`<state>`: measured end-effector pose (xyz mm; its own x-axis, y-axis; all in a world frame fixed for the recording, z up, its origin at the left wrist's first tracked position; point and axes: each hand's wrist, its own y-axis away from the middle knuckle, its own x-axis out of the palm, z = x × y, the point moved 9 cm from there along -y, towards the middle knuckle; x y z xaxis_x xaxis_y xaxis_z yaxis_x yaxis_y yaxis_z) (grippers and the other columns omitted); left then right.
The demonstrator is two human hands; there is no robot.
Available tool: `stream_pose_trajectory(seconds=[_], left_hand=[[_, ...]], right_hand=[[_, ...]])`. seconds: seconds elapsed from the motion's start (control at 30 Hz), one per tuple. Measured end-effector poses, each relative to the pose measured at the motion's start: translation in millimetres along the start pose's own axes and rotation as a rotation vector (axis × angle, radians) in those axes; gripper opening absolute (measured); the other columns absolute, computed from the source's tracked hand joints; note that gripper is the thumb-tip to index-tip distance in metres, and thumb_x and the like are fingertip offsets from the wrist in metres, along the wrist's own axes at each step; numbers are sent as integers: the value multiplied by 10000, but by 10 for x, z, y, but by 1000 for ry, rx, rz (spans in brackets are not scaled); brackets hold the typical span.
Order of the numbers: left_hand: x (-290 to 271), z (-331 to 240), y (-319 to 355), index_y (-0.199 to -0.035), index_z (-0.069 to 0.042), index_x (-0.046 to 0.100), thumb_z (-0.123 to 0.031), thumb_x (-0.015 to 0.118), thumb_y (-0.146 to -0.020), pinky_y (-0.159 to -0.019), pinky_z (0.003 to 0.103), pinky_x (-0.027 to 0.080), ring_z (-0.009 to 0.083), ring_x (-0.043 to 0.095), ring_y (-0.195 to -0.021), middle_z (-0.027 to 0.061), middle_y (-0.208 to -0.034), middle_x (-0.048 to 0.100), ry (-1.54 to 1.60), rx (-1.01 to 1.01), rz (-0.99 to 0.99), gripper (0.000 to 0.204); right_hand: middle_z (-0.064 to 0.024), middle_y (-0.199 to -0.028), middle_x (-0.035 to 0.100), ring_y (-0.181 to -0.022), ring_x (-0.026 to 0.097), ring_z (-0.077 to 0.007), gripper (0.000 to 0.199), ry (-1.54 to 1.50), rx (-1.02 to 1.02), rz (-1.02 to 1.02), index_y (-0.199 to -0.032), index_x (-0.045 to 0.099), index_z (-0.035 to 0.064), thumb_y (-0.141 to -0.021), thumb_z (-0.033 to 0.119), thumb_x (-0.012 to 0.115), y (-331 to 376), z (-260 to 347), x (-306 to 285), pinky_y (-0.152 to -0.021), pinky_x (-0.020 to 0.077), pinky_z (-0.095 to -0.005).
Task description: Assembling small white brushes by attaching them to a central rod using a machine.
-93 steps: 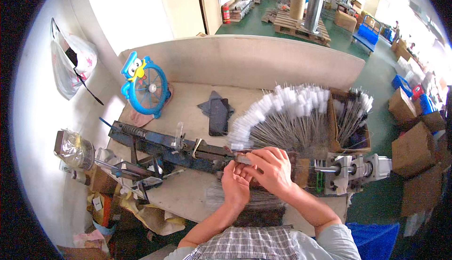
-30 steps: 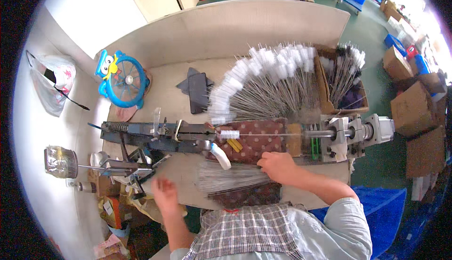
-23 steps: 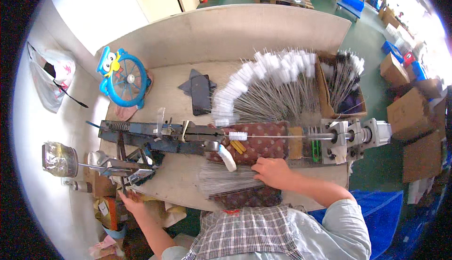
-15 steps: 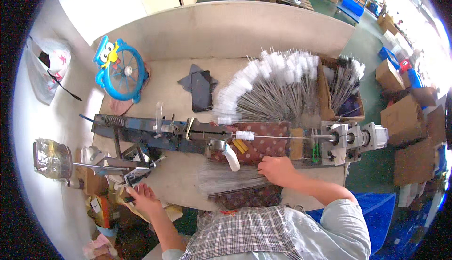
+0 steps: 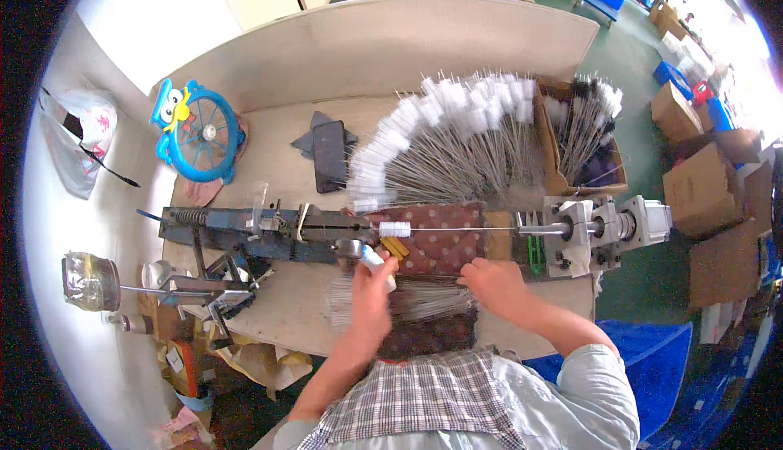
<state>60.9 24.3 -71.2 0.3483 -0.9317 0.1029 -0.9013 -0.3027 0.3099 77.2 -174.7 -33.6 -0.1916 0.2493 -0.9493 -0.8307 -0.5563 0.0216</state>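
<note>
My left hand (image 5: pixel 373 293) is closed round the white handle (image 5: pixel 378 266) of a lever on the bench machine. Just above it, a white-bristled brush (image 5: pixel 395 228) sits on a thin metal rod that runs level to the motor end (image 5: pixel 648 222). My right hand (image 5: pixel 495 288) has its fingertips pinched together at the right end of a bundle of thin wires (image 5: pixel 400 302); what is between them is too small to make out. The wires lie on a dotted brown cloth (image 5: pixel 444 246). Two yellow strips (image 5: pixel 395 248) rest beside the handle.
Many finished brushes (image 5: pixel 465 136) fan out behind the machine, beside a cardboard box (image 5: pixel 555 156) of more brushes. A phone (image 5: pixel 329 156) and a blue toy-shaped fan (image 5: pixel 204 132) stand at the back left. A clamp arm with a jar (image 5: pixel 91 281) juts out left.
My left hand has left the metal clamp arm at the left and moved right onto the white handle. My right hand stays pinched by the wires. The whole view has shifted slightly.
</note>
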Motion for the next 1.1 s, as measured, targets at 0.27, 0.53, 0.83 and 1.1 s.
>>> stream_pose_trajectory(seconds=[0.27,0.53,0.83,1.1], left_hand=[[246,-959,370,-917,-52,565,-462,425,-921,-471,261,398,95,419,-424,-2,-570,474,1165,-569,391,434],[769,-583,499,-940,-15,586,-260,458,-935,-579,327,504,159,577,-592,61,-767,620,122,-134,669,277],[1953,-728,136,-960,-97,590,-107,544,-807,-622,358,504,266,619,-666,90,-915,623,-872,762,577,160],[2272,-989,-60,-721,-115,591,-140,552,-726,-611,340,461,198,600,-731,42,-745,576,-1422,1273,272,46]], right_hand=[[-96,-797,607,-715,638,-285,138,-18,-47,85,-824,572,90,-819,228,567,5,-93,118,-566,511,-419],[-115,-804,640,-703,644,-295,207,130,165,298,-829,571,88,-852,289,530,-22,-140,109,-546,507,-419],[-127,-696,630,-611,629,-326,148,45,-55,83,-822,618,63,-720,157,568,102,32,-4,-505,501,-440],[-139,-723,640,-676,651,-323,157,66,30,222,-853,608,28,-712,95,586,147,-10,-40,-544,533,-416]])
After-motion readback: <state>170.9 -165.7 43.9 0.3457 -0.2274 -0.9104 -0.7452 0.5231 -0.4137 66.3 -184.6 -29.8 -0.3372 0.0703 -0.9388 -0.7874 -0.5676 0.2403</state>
